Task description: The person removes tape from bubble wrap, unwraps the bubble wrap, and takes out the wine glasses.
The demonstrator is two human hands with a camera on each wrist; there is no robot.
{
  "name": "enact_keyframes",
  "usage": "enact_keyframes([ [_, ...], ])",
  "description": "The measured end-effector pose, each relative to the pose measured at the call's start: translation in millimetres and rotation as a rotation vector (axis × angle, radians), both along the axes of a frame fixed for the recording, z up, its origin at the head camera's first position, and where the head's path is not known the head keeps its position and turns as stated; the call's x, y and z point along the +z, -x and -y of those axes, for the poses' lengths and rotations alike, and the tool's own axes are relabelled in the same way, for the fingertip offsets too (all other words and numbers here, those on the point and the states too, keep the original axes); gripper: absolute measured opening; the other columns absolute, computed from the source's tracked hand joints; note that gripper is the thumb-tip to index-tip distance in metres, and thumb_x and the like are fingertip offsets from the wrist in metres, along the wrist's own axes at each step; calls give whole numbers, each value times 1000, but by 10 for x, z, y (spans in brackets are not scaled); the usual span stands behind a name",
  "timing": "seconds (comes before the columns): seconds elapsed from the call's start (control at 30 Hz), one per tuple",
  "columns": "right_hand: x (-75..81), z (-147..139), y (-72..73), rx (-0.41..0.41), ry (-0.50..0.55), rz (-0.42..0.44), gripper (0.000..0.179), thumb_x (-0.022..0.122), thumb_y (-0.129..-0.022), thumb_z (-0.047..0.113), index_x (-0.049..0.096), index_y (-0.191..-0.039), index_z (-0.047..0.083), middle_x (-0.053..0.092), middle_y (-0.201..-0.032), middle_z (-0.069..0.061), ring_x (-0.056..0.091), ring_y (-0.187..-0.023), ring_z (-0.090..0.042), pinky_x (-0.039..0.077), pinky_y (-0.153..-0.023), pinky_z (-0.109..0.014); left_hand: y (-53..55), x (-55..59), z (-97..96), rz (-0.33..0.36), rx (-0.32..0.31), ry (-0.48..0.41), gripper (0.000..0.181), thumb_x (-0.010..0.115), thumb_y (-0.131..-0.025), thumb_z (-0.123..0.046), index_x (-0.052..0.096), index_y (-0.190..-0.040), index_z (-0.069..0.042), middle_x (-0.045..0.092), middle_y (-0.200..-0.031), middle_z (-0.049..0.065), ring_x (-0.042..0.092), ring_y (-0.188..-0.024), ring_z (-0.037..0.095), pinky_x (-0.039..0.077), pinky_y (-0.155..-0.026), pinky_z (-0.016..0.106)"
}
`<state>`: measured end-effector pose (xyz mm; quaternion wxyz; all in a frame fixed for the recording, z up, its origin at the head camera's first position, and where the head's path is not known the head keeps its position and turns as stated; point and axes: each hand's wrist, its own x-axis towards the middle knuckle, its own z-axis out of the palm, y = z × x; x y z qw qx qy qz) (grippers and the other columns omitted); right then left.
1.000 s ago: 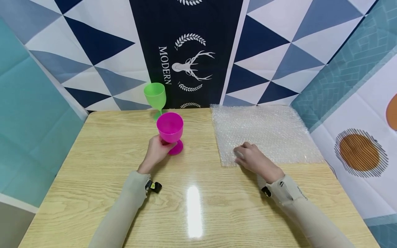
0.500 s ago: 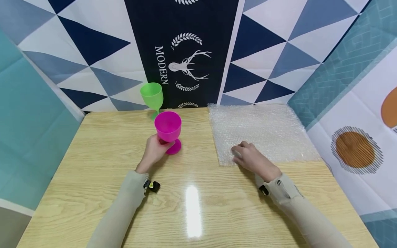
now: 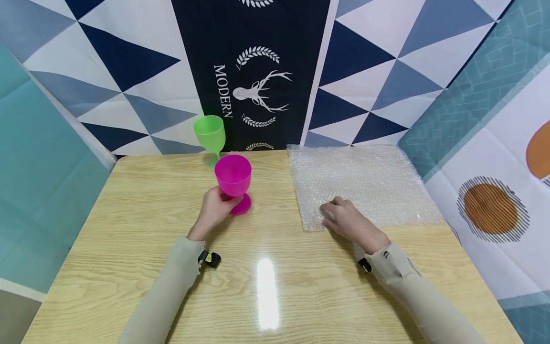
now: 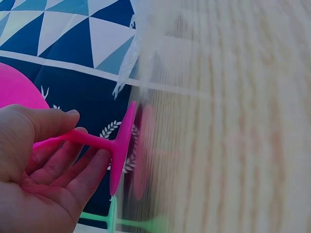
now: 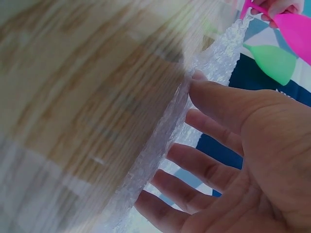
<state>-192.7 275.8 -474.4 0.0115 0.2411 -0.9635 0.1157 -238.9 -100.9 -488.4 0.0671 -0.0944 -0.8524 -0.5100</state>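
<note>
A magenta plastic goblet (image 3: 233,174) is upright in my left hand (image 3: 213,209), whose thumb and fingers grip its stem below the bowl. In the left wrist view the goblet's round foot (image 4: 122,149) faces the tabletop, very close to it; whether they touch I cannot tell. My right hand (image 3: 349,220) rests its fingertips on the near left corner of a flat sheet of bubble wrap (image 3: 365,179). Seen from the right wrist, the fingers are spread and only lightly bent against the sheet. Behind the magenta goblet stands a green goblet (image 3: 210,134).
The light wood table (image 3: 142,267) carries the wrap at its back right, reaching the rear edge. A patterned wall covering (image 3: 266,91) rises straight behind the table. More patterned panels flank it on both sides. A bright reflection lies on the front middle of the tabletop.
The head view has shifted slightly. Both hands keep their places, the left on the magenta goblet and the right on the bubble wrap.
</note>
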Motion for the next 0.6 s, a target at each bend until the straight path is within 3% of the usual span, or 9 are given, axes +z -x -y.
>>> enact_keyframes([
  [0.27,-11,14,3,24,6,-19,30,73,-96,16,69,-122,3,66,-110,-21,61,-98,-37,55,-86,-54,-35,-20,0,-1,11,8,25,80,-87,-10,70,-107,2,75,-109,21,73,-106,35,61,-93,49],
  [0.6,2,2,8,23,5,-15,30,73,-96,16,69,-123,3,67,-113,-21,62,-99,-38,56,-85,-53,16,-21,-28,2,1,24,23,79,-88,-11,70,-104,1,76,-107,20,73,-105,34,61,-93,48],
])
